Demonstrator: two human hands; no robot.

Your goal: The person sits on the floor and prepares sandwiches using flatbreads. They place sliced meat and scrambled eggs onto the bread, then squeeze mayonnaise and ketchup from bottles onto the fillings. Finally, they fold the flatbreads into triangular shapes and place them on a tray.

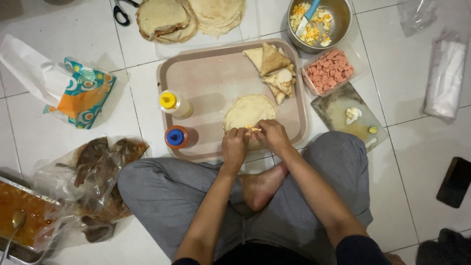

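Note:
A round flat wrap (248, 111) lies on a beige tray (206, 78) in front of me. A bit of yellow and white filling (252, 130) sits at its near edge. My left hand (234, 145) and my right hand (273, 136) pinch that near edge from both sides, fingers closed on the wrap around the filling. Several folded triangular wraps (274, 69) are piled at the tray's far right corner. Two squeeze bottles stand at the tray's left edge, one with a yellow cap (172, 103), one with a blue cap (176, 137).
A metal bowl (340, 27) of chopped egg, a tub of pink sausage cubes (328, 71) and a cutting board (343, 114) lie right of the tray. Stacked flat wraps (189, 17) and scissors (121, 11) sit beyond it. A tissue pack (81, 93), plastic bags (95, 181) and a sauce tray (19, 216) lie left.

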